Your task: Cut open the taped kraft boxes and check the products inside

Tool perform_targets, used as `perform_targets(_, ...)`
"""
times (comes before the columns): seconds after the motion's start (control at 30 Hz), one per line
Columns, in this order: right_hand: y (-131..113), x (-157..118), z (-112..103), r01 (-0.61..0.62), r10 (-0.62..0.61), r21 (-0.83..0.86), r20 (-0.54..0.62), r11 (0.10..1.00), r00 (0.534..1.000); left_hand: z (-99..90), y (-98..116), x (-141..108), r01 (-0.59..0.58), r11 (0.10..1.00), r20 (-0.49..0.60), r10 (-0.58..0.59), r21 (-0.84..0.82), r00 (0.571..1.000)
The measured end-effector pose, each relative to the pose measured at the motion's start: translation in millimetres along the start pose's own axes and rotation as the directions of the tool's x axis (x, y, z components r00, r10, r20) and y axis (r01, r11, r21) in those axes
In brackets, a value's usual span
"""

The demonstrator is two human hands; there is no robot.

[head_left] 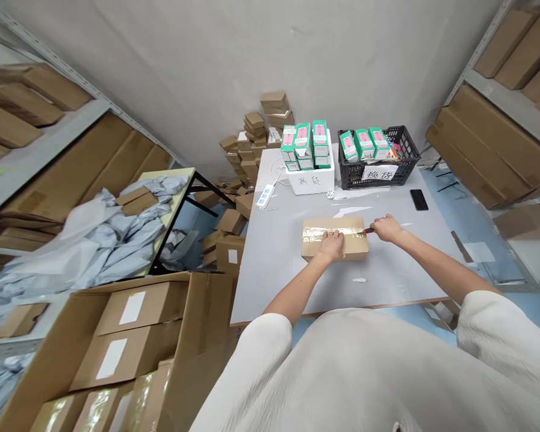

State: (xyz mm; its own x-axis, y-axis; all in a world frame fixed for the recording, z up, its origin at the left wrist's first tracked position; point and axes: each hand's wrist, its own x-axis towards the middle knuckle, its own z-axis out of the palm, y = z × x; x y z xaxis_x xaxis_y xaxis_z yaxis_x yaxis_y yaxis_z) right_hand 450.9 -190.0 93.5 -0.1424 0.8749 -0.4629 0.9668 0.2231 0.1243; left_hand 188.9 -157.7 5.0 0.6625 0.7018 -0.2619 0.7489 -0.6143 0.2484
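Little shows of the dark tool (368,230) in the right hand (386,228); left hand (332,245) presses the taped carton (312,239).

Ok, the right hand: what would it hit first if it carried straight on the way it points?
Probably the taped carton, right ahead of the right hand and the small tool it holds; they may already touch.

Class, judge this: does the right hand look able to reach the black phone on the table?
Probably yes: the right hand is fairly near the black phone, and no box or crate stands between them on the grey tabletop.
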Motion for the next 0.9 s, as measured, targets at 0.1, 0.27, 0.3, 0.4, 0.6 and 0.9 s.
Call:
perform_targets(0.1, 8, -1, 2, 0.001, -0.001, 0.007, 0.008, 1.0, 1.0, 0.0, 0, -1, 0.009, 1.0, 0.001, -0.009, 0.017, 1.0)
perform_targets(0.27, 22, -8, 7, -0.004, 0.004, 0.048, -0.006, 0.999, 1.0, -2.2, 1, -6, 0.001, 0.999, -0.013, 0.0, 0.036, 1.0)
perform_targets(0.3, 25, -10, 9, -0.008, 0.009, 0.06, -0.007, 0.998, 1.0, -2.4, 2, -7, -0.001, 0.999, -0.017, 0.001, 0.033, 1.0)
perform_targets(0.4, 31, -14, 13, -0.02, 0.021, 0.092, -0.009, 0.996, 1.0, -1.9, 3, -9, -0.002, 1.0, -0.031, 0.003, 0.02, 1.0)
perform_targets(0.6, 36, -13, 29, -0.025, 0.031, 0.202, -0.027, 0.979, 0.999, 0.6, -6, -14, -0.009, 1.0, -0.043, 0.009, 0.01, 0.999)
perform_targets(0.9, 35, -5, 81, -0.122, -0.028, 0.859, 0.157, 0.498, 0.987, -0.6, -14, -23, 0.019, 1.0, -0.048, -0.018, 0.011, 0.999)
